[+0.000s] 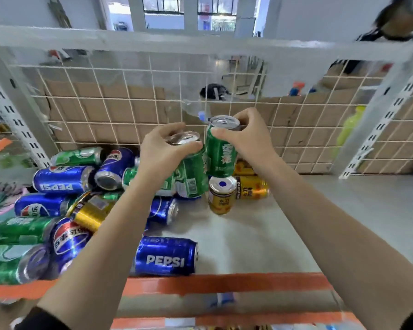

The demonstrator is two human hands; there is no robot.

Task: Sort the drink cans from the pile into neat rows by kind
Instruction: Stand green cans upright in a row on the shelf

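My left hand [163,148] grips the top of a green can [192,177], upright and slightly tilted at the pile's edge. My right hand [249,134] holds a second green can [221,154] by its rim, lifted above the shelf beside the first. A pile of blue Pepsi cans [62,179], green cans [22,229] and a gold can [91,213] lies on its side at the left. One blue Pepsi can [166,256] lies alone near the front. A yellow can [221,195] stands upright, with another yellow can [252,188] lying behind it.
The grey shelf board [320,210] has an orange front rail [224,283]. A white wire grid [129,103] closes the back, with cardboard boxes behind it. White slotted uprights [379,125] frame both sides. A yellow-green bottle [349,126] stands behind the grid at right.
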